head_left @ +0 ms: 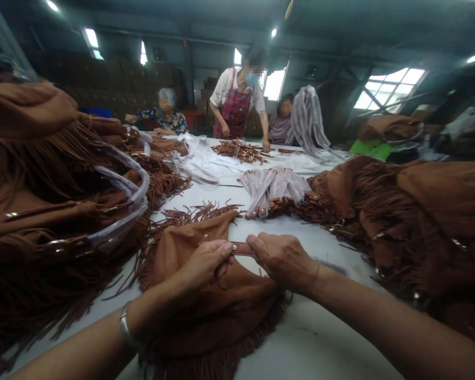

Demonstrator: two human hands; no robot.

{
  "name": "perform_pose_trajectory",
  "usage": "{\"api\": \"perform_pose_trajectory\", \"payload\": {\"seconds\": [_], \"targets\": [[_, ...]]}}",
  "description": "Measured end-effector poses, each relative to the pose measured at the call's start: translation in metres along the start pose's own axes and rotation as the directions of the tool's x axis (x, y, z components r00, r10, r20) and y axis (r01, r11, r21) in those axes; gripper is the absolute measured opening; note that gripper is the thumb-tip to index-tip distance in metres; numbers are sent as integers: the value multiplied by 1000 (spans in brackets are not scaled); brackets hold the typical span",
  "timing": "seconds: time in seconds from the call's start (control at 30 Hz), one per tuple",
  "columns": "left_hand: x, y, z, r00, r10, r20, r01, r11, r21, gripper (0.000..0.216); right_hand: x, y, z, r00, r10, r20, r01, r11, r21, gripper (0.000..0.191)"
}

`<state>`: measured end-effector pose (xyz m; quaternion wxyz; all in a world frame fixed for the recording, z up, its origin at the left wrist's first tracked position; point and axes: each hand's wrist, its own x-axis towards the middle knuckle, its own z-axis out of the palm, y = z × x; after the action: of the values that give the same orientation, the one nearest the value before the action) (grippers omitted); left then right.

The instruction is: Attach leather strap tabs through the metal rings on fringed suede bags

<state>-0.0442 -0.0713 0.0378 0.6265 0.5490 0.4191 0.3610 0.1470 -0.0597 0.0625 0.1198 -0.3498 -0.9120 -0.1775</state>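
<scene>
A short brown leather strap (243, 248) is stretched level between my two hands. My left hand (209, 262) pinches its left end, where a small light metal spot shows near the thumb. Closed round the strap's right end is my right hand (283, 258), knuckles up. Below both hands a brown fringed bag (217, 322) lies on the white table (312, 338), its fringe spread along the near and far left edges. The strap passes above the bag; whether it is joined to the bag is hidden by my left hand.
Brown fringed bags are heaped at left (43, 206) and right (439, 211). Beyond my hands lie plastic-wrapped straps (275, 187) and a pile of brown straps (241, 152). A person in a checked apron (237, 108) stands across the table; two others sit nearby.
</scene>
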Motion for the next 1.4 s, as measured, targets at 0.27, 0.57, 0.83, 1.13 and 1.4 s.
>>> {"api": "perform_pose_trajectory", "payload": {"seconds": [0.27,0.57,0.83,1.13,1.4], "targets": [[25,0,11,992,43,120,-66,977,202,49,-4,10,2,910,155,384,-393,617,682,26],[100,4,-45,996,56,72,-91,590,802,33,2,9,75,826,259,500,-552,544,631,21],[216,-15,-75,993,-113,39,43,638,769,32,-2,10,95,791,281,544,-587,603,541,24],[214,-6,-66,964,-180,194,-9,709,706,43,-7,14,107,822,457,340,-520,359,775,23],[139,-10,-19,982,134,135,-184,483,856,27,-8,38,93,667,691,281,-245,-153,957,32]]}}
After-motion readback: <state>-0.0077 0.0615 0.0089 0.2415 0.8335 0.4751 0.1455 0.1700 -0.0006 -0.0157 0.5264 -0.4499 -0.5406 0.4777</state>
